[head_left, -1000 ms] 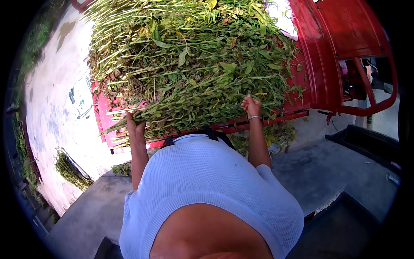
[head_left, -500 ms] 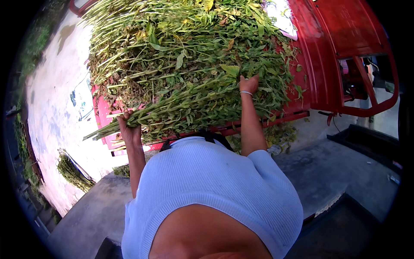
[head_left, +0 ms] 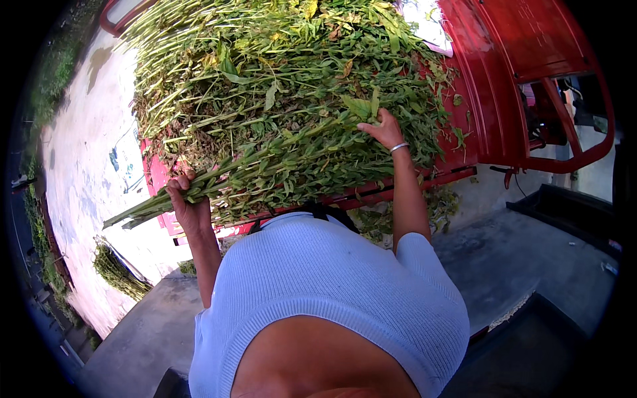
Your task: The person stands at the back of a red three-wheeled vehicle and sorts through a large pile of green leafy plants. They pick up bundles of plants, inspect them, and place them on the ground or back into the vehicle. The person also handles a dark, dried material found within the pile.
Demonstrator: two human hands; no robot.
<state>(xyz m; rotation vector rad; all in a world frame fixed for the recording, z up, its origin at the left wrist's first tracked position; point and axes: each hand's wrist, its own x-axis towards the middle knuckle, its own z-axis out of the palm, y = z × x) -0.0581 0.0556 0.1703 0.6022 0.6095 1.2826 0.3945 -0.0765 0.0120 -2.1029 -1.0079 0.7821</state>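
My left hand is closed around the lower ends of a bundle of sesame stalks. The bare cut ends stick out to the left past that hand. Green pods and leaves line the stalks, which slant up to the right over a broad layer of similar stalks. At the leafy upper end, my right hand, with a pale band at the wrist, has its thumb and fingers around the tops. Its fingertips are partly hidden by leaves.
The layer lies on the red bed of a small truck, its red cab on the right. A white sack lies at the far right corner. Another stalk bundle rests on the pale ground at left. A black trough stands at right.
The bundle's cut ends have shifted left and slightly down, along with my left hand. My right hand has turned, its thumb now showing apart at the leafy tops.
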